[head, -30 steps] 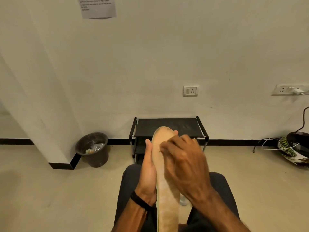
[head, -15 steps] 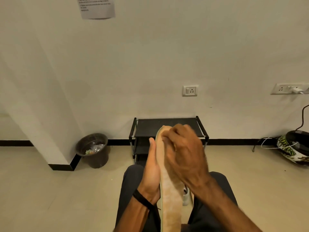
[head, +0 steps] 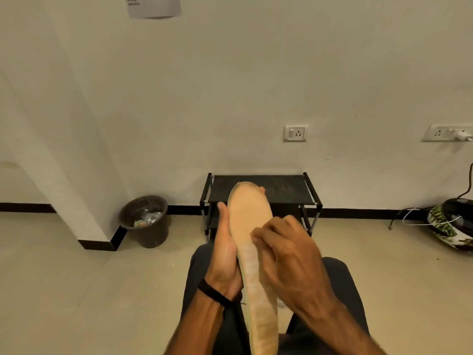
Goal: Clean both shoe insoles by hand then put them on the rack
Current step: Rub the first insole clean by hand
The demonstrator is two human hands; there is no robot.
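A tan shoe insole point(head: 249, 221) stands lengthwise over my lap, toe end pointing away toward the rack. My left hand point(head: 225, 254) holds it from the left and from behind, thumb along its left edge and a fingertip showing past its far right edge. My right hand point(head: 286, 254) lies across the insole's middle with fingers bent, fingertips pressing on its top face. The black two-shelf rack point(head: 279, 187) stands against the wall straight ahead, its top shelf bare. A second insole is not in sight.
A dark bin point(head: 146, 221) with litter sits left of the rack beside a wall corner. Wall sockets point(head: 294, 133) hang above the rack. A helmet point(head: 453, 224) and cables lie on the floor at far right. Something small and white point(head: 281, 304) shows between my knees.
My right hand has slid back from the insole's toe end to its middle, baring the toe end. The left hand keeps its hold.
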